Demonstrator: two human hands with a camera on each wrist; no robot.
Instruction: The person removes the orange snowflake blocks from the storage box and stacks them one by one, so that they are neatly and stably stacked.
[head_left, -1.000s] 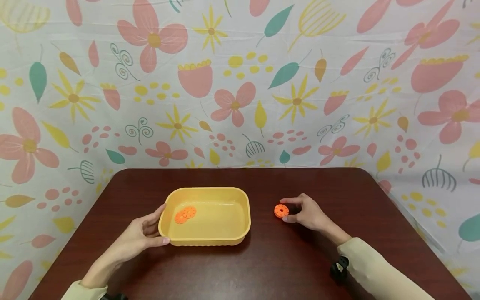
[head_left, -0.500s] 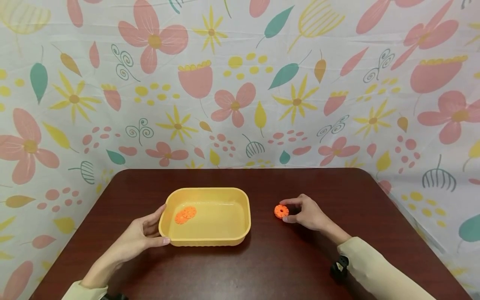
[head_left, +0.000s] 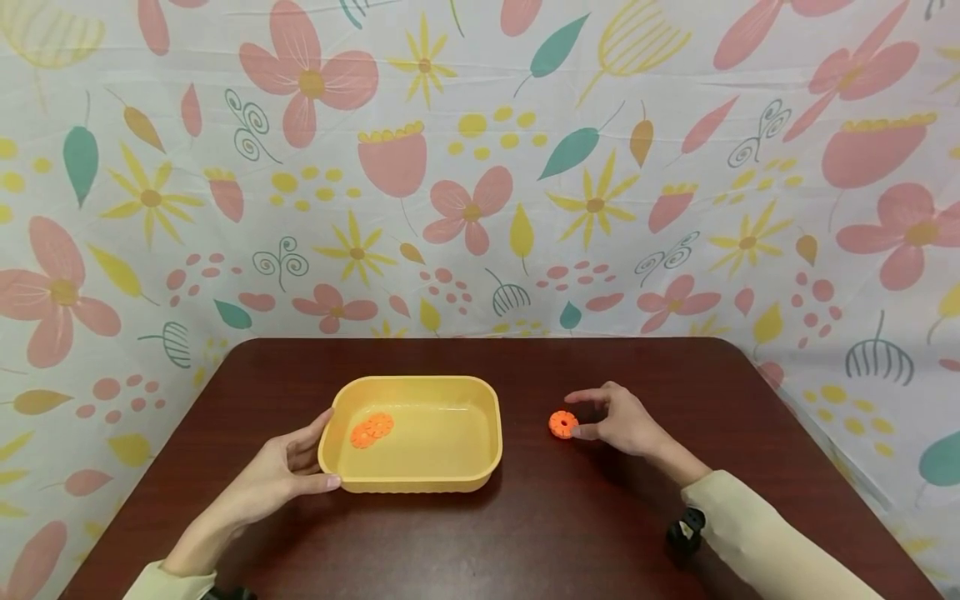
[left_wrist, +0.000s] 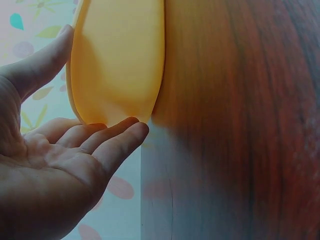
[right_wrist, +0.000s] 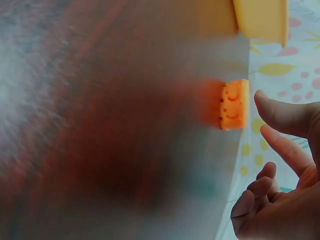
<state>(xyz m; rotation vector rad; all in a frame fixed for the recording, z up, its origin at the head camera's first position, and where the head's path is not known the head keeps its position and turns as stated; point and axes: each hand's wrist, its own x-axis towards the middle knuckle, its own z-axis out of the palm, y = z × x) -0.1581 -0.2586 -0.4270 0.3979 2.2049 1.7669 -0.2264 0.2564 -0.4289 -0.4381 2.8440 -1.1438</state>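
In the head view my left hand (head_left: 273, 479) holds the left end of a yellow plastic tray (head_left: 416, 485), thumb at the near corner and index finger farther back. The left wrist view has its fingers against the tray's end wall (left_wrist: 117, 95). Two flat orange notched discs (head_left: 371, 430) lie overlapping inside the tray, towards the left. To the tray's right, a short stack of orange notched discs (head_left: 562, 424) stands on the table. My right hand (head_left: 618, 421) is just right of it, thumb and index finger spread; in the right wrist view they are apart from the disc stack (right_wrist: 234, 105).
The dark brown wooden table (head_left: 480, 550) has rounded far corners. Behind it and at both sides hangs a white flower-patterned cloth (head_left: 480, 275). A black strap (head_left: 684, 532) is on my right wrist, below a beige sleeve (head_left: 765, 533).
My right index finger and thumb have spread off the disc stack, and the hand has shifted slightly right. The stack stays in place. My left hand and the tray have not moved.
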